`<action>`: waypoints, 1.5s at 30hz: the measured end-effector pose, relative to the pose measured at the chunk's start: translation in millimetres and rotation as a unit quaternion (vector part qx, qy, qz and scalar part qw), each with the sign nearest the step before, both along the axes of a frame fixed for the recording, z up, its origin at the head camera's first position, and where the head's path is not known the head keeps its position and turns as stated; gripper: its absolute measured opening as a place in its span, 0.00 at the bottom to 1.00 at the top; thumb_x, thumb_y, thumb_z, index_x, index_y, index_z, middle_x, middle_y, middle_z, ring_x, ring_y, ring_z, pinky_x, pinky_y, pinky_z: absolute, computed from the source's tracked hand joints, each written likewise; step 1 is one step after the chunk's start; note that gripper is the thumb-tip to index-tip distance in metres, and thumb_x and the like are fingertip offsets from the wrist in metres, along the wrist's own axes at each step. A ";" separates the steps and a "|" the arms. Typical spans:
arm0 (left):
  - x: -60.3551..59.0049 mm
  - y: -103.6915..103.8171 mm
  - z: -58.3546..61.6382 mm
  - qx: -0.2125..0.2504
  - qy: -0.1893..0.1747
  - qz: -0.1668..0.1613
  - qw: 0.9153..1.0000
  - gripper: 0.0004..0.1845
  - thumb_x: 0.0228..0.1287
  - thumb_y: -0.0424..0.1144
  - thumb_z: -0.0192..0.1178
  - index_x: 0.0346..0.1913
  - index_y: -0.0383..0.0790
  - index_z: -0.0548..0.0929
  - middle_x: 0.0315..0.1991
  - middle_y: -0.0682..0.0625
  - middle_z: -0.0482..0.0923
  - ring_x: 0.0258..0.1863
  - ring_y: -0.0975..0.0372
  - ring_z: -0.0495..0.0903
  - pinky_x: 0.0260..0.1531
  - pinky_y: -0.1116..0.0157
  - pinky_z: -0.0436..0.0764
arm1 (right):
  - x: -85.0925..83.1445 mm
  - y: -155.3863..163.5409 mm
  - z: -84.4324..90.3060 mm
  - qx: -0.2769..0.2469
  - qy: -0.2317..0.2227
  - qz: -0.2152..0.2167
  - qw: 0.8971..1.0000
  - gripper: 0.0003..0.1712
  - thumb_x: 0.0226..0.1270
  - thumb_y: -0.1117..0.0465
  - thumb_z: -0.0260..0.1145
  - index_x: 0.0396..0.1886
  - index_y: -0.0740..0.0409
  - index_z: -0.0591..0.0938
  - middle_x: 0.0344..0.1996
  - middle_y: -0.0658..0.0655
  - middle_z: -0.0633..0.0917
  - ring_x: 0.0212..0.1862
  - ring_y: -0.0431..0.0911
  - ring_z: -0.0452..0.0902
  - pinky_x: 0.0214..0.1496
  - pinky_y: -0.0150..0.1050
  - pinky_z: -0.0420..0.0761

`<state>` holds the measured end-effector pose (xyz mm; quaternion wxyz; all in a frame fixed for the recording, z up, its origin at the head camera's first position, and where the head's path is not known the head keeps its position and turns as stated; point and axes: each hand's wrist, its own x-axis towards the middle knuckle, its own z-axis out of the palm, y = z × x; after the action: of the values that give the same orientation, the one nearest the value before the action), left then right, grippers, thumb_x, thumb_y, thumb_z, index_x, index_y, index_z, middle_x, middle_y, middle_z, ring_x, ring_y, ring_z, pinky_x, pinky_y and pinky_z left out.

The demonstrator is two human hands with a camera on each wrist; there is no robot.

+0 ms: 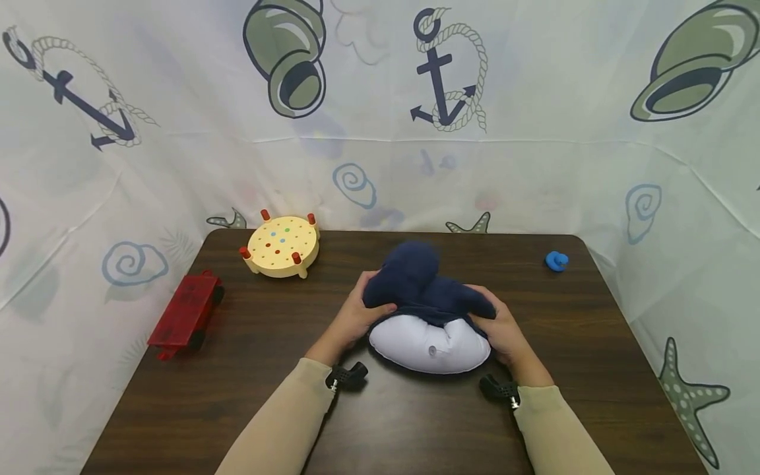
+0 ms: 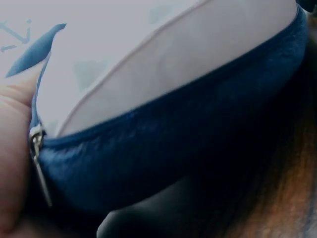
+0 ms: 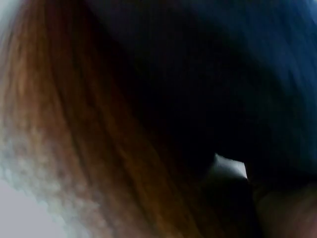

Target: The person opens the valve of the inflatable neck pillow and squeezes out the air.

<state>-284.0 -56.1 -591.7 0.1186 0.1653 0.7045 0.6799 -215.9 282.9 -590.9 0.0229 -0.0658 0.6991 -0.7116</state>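
Observation:
Between both hands is a white inflatable pillow [image 1: 410, 343] with a round valve, partly inside a navy fabric cover [image 1: 415, 274]. My left hand [image 1: 351, 315] grips the cover's left side, its thumb lying over the fabric edge. On the right side, my right hand [image 1: 505, 333] holds the cover near its rim. In the left wrist view a metal zipper pull [image 2: 40, 163] hangs at the corner of the opening, with the white pillow [image 2: 163, 64] showing inside. The right wrist view is dark and blurred; navy fabric [image 3: 208, 64] fills much of it.
A brown wooden table [image 1: 267, 422] lies under everything. On its left is a red toy wagon [image 1: 189, 310] with black wheels. Behind that stands a yellow round toy piece [image 1: 282, 245] with red pegs. A small blue object [image 1: 556, 261] sits at the back right.

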 end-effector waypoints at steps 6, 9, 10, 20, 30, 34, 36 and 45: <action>-3.1 -0.6 -0.6 0.008 0.018 0.035 0.999 0.19 0.65 0.30 0.77 0.56 0.42 0.84 0.53 0.51 0.86 0.56 0.58 0.82 0.60 0.60 0.79 | -0.5 -3.5 8.5 0.017 -0.022 -0.004 1.000 0.40 0.80 0.65 0.68 0.85 0.41 0.67 0.82 0.48 0.68 0.80 0.44 0.65 0.78 0.36 0.68; -3.1 3.5 -2.9 0.018 0.025 0.029 0.999 0.10 0.67 0.29 0.75 0.47 0.36 0.86 0.42 0.53 0.85 0.46 0.61 0.81 0.51 0.66 0.80 | -1.9 -4.4 11.7 -0.025 -0.057 -0.030 0.998 0.43 0.82 0.59 0.68 0.87 0.32 0.61 0.85 0.49 0.60 0.82 0.49 0.60 0.77 0.39 0.69; -2.9 5.0 -3.9 0.019 0.023 0.025 0.999 0.09 0.67 0.29 0.74 0.47 0.36 0.87 0.41 0.53 0.85 0.45 0.62 0.81 0.50 0.66 0.80 | -2.3 -4.4 11.9 -0.043 -0.063 -0.038 0.996 0.44 0.82 0.56 0.68 0.88 0.29 0.59 0.86 0.49 0.59 0.82 0.49 0.58 0.77 0.39 0.69; -0.9 4.6 -3.1 -0.005 -0.011 -0.015 1.000 0.39 0.63 0.34 0.80 0.74 0.62 0.77 0.74 0.53 0.75 0.75 0.53 0.73 0.77 0.46 0.69 | -3.7 -0.5 3.8 -0.054 -0.047 -0.031 0.997 0.49 0.75 0.62 0.75 0.88 0.36 0.62 0.82 0.50 0.67 0.77 0.41 0.68 0.73 0.28 0.73; -2.8 1.0 0.6 0.015 -0.029 -0.006 0.999 0.54 0.60 0.36 0.82 0.81 0.75 0.63 0.83 0.56 0.60 0.83 0.50 0.60 0.83 0.39 0.55 | -1.9 -0.8 2.1 -0.039 -0.027 -0.022 0.999 0.44 0.72 0.74 0.72 0.83 0.46 0.70 0.75 0.46 0.76 0.72 0.40 0.74 0.70 0.29 0.76; -3.9 0.4 -1.2 0.021 -0.026 0.010 0.999 0.53 0.59 0.35 0.83 0.80 0.73 0.65 0.83 0.56 0.61 0.83 0.51 0.60 0.83 0.40 0.55 | -1.8 -2.2 2.5 -0.060 -0.027 -0.008 0.998 0.47 0.77 0.68 0.71 0.88 0.41 0.62 0.83 0.49 0.67 0.77 0.41 0.69 0.72 0.29 0.74; -3.5 0.0 -1.9 0.028 -0.027 0.014 0.999 0.54 0.59 0.34 0.83 0.80 0.73 0.65 0.83 0.57 0.61 0.83 0.51 0.60 0.83 0.39 0.54 | -1.7 -2.8 2.9 -0.075 -0.026 -0.004 0.997 0.44 0.84 0.60 0.65 0.90 0.41 0.56 0.85 0.49 0.62 0.78 0.40 0.67 0.73 0.28 0.73; -1.6 0.0 -2.6 0.024 -0.014 -0.013 1.000 0.56 0.59 0.31 0.82 0.82 0.72 0.62 0.85 0.56 0.57 0.85 0.50 0.57 0.84 0.38 0.52 | -1.3 -4.2 5.4 -0.103 -0.059 -0.001 0.993 0.32 0.91 0.46 0.49 0.88 0.39 0.60 0.79 0.48 0.68 0.74 0.41 0.70 0.70 0.31 0.77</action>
<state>-285.5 -56.1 -594.2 0.1333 0.1682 0.6844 0.6968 -217.2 278.7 -585.5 0.0564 -0.0249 0.6198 -0.7823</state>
